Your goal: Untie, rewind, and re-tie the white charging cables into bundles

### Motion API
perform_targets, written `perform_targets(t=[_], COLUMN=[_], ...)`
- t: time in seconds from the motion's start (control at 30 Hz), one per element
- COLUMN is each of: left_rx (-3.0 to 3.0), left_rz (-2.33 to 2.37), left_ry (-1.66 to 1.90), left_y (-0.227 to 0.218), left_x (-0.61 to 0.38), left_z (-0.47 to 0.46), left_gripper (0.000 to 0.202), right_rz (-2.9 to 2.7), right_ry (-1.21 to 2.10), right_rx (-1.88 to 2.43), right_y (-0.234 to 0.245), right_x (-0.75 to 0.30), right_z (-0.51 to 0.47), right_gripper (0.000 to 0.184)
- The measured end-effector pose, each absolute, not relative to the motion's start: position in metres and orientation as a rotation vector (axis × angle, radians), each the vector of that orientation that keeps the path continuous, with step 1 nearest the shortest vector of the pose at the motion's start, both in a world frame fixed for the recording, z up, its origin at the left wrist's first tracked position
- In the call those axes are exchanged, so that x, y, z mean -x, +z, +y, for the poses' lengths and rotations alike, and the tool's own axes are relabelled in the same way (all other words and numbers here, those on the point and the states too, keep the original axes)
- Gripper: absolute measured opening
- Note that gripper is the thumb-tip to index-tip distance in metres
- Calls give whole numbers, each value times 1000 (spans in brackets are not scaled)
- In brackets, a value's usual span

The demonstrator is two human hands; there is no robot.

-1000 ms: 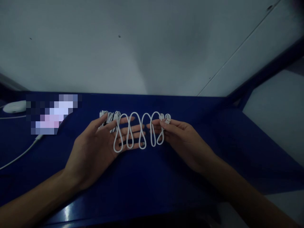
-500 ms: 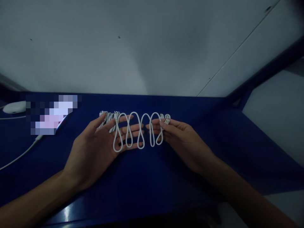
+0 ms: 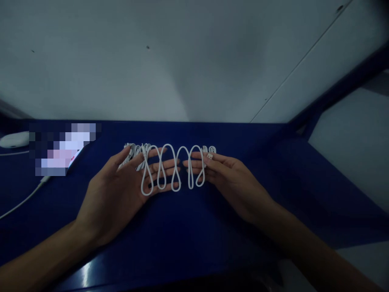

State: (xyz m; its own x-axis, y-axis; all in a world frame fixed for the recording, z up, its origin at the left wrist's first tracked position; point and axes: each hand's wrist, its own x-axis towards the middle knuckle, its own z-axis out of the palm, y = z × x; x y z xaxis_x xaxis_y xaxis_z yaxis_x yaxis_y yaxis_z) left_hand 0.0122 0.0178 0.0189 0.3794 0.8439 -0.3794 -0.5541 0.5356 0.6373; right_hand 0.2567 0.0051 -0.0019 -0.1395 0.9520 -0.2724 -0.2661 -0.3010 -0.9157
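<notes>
A white USB cable (image 3: 175, 174), folded into several zigzag loops, stretches between my two hands above the blue table. My left hand (image 3: 117, 190) is palm up with its fingers spread, and the loops on that side lie across them. Near its thumb, the cable's slim plug end (image 3: 144, 151) points away from me. The thumb and fingers of my right hand (image 3: 232, 174) are pinched on the other end, where the USB plug (image 3: 209, 155) sticks out. Past my left fingers sits a bunch of white cables (image 3: 132, 150), partly hidden.
Small white cable ends (image 3: 212, 149) show beyond my right fingers. On the left of the blue table (image 3: 188, 235) is a lit, blurred-out device (image 3: 73, 144) with a white cord (image 3: 22, 207). A rounded white object (image 3: 14, 139) sits beside it. A pale panel (image 3: 136, 81) rises behind.
Both hands and the cable appear slightly further left, as does the whole scene with the view. The hold on the cable looks the same.
</notes>
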Motion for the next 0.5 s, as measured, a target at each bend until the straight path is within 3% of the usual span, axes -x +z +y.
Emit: perform_targets(t=[0.5], left_rx=[-422], left_rz=[737], left_ry=[929], left_y=[16], left_x=[-11], left_z=[18], left_gripper=[49], right_rz=[-930], right_ry=[1641], right_rx=[1131], right_y=[-4], right_x=[-257], right_z=[5], right_gripper=[23])
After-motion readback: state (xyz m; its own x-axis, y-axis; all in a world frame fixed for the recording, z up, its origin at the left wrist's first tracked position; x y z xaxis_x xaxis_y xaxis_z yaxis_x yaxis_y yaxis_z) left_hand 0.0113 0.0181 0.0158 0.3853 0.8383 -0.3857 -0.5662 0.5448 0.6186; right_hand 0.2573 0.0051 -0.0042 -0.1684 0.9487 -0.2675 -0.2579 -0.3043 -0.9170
